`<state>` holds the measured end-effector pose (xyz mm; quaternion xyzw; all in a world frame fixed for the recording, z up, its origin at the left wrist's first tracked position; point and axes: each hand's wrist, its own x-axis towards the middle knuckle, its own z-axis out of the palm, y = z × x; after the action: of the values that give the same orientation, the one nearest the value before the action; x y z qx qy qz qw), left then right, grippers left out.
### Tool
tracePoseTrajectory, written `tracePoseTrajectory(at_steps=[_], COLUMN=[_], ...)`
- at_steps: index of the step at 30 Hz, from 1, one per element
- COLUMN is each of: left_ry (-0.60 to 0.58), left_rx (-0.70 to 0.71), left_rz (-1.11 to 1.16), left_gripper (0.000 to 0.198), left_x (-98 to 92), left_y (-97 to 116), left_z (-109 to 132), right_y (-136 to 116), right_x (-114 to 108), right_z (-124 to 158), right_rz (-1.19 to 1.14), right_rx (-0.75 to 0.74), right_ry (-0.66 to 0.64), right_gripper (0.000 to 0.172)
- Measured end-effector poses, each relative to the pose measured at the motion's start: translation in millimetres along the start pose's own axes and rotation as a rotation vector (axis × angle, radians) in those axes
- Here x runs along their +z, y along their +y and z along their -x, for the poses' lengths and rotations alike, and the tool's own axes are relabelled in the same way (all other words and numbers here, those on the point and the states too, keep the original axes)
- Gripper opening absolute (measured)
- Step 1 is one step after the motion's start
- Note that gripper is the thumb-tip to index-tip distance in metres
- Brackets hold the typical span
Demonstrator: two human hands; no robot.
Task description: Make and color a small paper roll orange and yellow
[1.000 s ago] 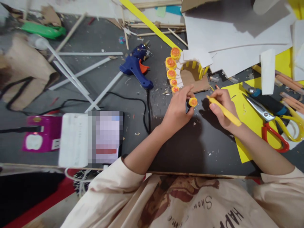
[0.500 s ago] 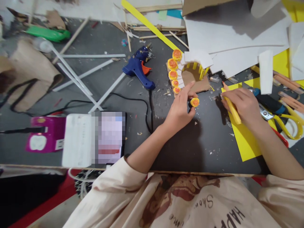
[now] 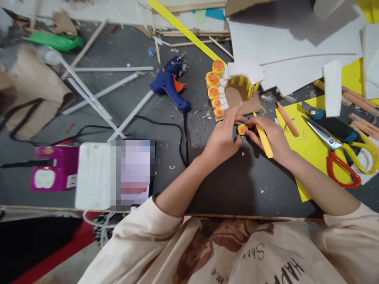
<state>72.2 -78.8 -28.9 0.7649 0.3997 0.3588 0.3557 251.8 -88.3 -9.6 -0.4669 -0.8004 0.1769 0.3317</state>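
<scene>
My left hand (image 3: pixel 223 136) pinches a small round yellow piece (image 3: pixel 242 129) with an orange centre. Close against it, my right hand (image 3: pixel 271 136) has its fingertips at the piece's right side. A yellow crayon-like stick (image 3: pixel 264 138) is held in that same hand, slanting toward me. Just beyond my fingers lies a cardboard base (image 3: pixel 237 104) bearing white pieces, short yellow posts around an opening, and a left-side row of several yellow-and-orange discs (image 3: pixel 213 79). An orange crayon-like stick (image 3: pixel 288 119) rests on yellow paper (image 3: pixel 308 185) to the right.
A blue glue gun (image 3: pixel 170 85) with its cord lies left of the base. White sticks (image 3: pixel 89 98), a phone (image 3: pixel 136 165) and a purple box (image 3: pixel 55 167) are farther left. Scissors (image 3: pixel 334 144) and a cutter (image 3: pixel 333 124) lie right. White board (image 3: pixel 290 43) covers the back right.
My right hand has moved left with the yellow stick, from the yellow paper to the round piece. The orange stick and scissors are now uncovered. My left hand has barely moved.
</scene>
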Motion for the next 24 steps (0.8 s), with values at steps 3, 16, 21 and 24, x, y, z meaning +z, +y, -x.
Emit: tracePoseTrajectory(at_steps=[3,16,21,24], left_ry=[-0.003,0.001,-0.016,-0.015], left_rx=[0.013,0.129,0.126,0.135], left_rz=[0.038,0.044,0.04,0.037], left_gripper=[0.072,0.072,0.073,0.072], left_x=[-0.3,0.7,-0.5,-0.7], left_y=[-2,-1,3,4], left_z=[1,2,1,1], right_y=[2,3,-4,-6], right_x=[-2,-16,-19,-19], right_z=[0,-2,-6,-7], right_rz=[-0.028,-0.658,-0.631,-0.605], right_rx=[0.019,0.396,0.403,0.389], right_ry=[-0.016,-0.028,-0.139,-0.161], right_gripper=[0.011,0.03,0.022,0.02])
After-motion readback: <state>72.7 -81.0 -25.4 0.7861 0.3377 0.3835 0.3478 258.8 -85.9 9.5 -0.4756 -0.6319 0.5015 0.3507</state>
